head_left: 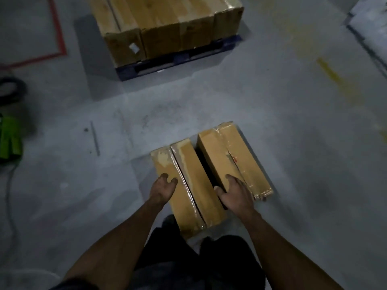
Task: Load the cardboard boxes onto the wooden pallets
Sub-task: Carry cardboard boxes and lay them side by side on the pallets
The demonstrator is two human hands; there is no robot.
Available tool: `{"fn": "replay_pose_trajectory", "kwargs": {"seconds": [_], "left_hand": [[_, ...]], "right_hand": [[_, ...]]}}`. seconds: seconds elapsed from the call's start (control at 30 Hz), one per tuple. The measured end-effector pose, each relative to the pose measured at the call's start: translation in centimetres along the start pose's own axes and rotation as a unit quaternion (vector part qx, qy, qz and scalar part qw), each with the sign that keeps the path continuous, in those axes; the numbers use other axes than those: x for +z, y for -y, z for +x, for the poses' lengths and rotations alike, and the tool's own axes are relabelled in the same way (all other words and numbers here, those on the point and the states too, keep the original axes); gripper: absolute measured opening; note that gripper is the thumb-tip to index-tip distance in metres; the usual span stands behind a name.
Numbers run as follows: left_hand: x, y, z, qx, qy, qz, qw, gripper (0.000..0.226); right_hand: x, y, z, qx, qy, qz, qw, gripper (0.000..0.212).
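Two long cardboard boxes wrapped in clear tape lie side by side on the grey floor in front of my feet, with a dark gap between them. My left hand holds the left edge of the left box, its thumb on top. The near end of the right box is gripped by my right hand, with the thumb down in the gap and the fingers over the top. Farther ahead stands a dark blue pallet with several stacked cardboard boxes on it.
A red floor line marks the far left. A green machine with a cable and a black hose sit at the left edge. A yellow floor mark runs at the right. Open floor lies between the boxes and the pallet.
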State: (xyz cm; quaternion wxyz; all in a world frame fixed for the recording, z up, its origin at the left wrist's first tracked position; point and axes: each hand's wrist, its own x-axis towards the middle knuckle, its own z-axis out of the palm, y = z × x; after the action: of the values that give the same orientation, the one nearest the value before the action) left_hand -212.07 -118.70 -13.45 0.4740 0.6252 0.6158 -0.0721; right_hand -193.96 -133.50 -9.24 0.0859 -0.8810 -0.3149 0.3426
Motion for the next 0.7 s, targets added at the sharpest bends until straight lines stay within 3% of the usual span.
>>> {"fn": "replay_pose_trajectory", "kwargs": {"seconds": [0.17, 0.33, 0.53, 0.7], "left_hand": [[2.5, 1.7, 2.2, -0.1, -0.04, -0.12, 0.987, 0.061], [7.7, 4.1, 7.6, -0.186, -0.125, -0.285, 0.932, 0.052], [16.9, 11.5, 14.9, -0.252, -0.17, -0.353, 0.885, 0.064], [22.1, 17.6, 19.7, -0.269, -0.194, -0.352, 0.875, 0.077]], "right_hand": [[2.7, -0.7, 4.1, 0.014, 0.063, 0.043, 0.997, 0.075], [7.5, -3.4, 12.5, 0.027, 0.119, 0.125, 0.985, 0.082], [17.3, -9.6, 22.9, 0.027, 0.167, 0.141, 0.975, 0.091], [24.6, -12.6, 28.1, 0.045, 0.172, 0.146, 0.973, 0.098]]}}
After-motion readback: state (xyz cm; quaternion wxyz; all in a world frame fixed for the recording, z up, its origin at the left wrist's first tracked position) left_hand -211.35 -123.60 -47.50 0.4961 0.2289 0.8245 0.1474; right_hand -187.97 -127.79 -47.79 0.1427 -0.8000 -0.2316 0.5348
